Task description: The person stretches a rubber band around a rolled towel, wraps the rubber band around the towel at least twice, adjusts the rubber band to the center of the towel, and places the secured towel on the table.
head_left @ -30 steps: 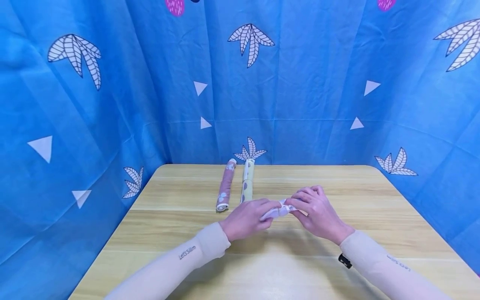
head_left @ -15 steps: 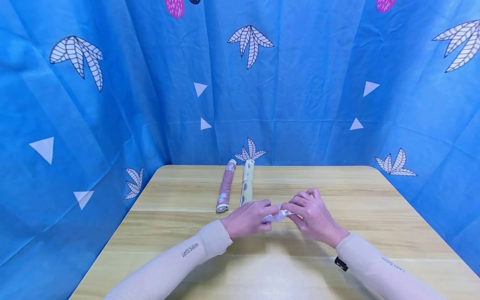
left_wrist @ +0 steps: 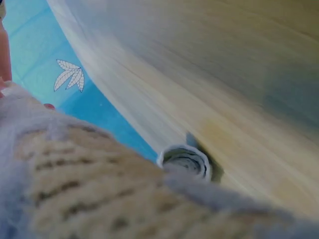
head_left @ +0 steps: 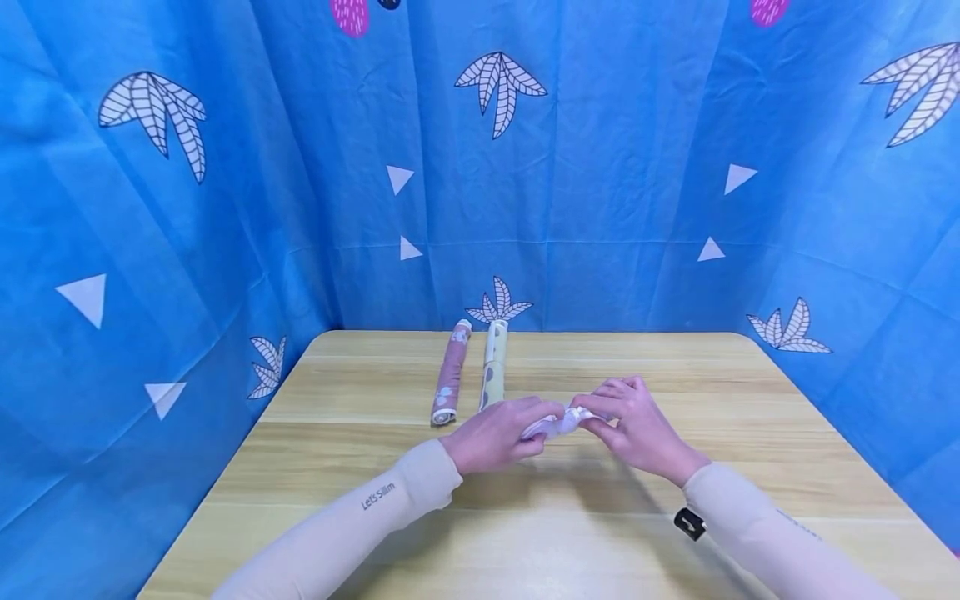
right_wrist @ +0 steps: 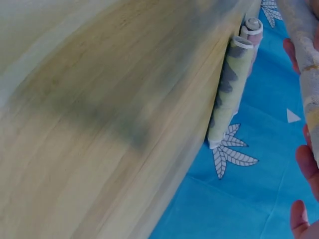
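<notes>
In the head view my left hand (head_left: 501,432) grips one end of a pale towel (head_left: 553,423) above the table. My right hand (head_left: 637,429) pinches its other end between thumb and fingers. The left wrist view shows the towel (left_wrist: 94,179) close up, fluffy, grey with tan ribbed parts. At the right edge of the right wrist view the same towel (right_wrist: 303,50) appears as a long roll, with fingertips (right_wrist: 298,214) around it. Much of the towel is hidden by the hands.
A pink rolled towel (head_left: 452,371) and a yellow rolled towel with grey spots (head_left: 494,371) lie side by side, left of centre, toward the back of the wooden table (head_left: 637,550). A blue patterned curtain (head_left: 630,167) surrounds the back and sides.
My right hand shifts slightly left and then back to the right, its fingers moving along the towel's end. The left hand barely moves. Both rolled towels on the table stay put.
</notes>
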Demonstrator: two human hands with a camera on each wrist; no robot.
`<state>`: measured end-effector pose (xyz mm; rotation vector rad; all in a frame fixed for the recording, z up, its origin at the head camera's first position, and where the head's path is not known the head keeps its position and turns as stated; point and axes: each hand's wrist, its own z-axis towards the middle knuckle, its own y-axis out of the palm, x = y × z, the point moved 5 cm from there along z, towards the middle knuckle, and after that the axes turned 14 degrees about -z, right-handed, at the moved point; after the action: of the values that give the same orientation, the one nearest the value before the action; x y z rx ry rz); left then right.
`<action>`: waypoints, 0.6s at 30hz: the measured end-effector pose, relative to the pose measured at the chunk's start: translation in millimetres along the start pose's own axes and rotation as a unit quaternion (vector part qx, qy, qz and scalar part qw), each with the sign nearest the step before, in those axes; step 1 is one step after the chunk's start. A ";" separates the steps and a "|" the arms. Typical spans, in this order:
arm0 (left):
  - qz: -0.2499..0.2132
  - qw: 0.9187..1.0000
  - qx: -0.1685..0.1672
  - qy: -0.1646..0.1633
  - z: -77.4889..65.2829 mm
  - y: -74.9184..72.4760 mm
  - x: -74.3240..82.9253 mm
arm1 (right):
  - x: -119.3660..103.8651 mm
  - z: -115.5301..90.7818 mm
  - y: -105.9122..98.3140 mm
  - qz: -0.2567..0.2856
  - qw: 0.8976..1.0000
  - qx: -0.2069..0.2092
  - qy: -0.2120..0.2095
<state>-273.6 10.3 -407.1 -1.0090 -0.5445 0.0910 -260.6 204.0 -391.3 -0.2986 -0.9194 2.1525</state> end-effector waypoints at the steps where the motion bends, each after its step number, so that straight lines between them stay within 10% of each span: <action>1: 0.001 1.000 -0.001 0.003 0.4 0.3 0.5 | 1.1 -0.7 -0.4 0.001 1.000 -0.009 0.003; 18: 0.082 0.995 -0.036 0.039 -0.3 3.9 9.6 | -6.6 -1.1 4.4 -0.013 0.999 -0.034 0.000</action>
<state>-264.4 15.3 -406.6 -1.1226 -0.3948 0.1778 -258.1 197.7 -395.6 -0.3185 -0.9921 2.1005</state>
